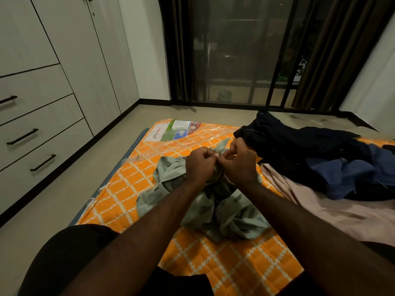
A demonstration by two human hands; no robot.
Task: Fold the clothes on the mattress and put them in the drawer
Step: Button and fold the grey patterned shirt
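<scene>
A crumpled pale green shirt lies in the middle of the orange checked mattress. My left hand and my right hand are close together above it, each pinching the shirt's fabric near its far edge between fingers and thumb. A pile of dark navy and blue clothes lies to the right, with a pale pink garment spread in front of it. The drawers with black handles are in the white wardrobe on the left.
Bare floor runs between the mattress and the wardrobe. A printed label under plastic wrap covers the mattress's far corner. A dark sliding glass door with curtains fills the far wall. My dark-clothed knee is at the lower left.
</scene>
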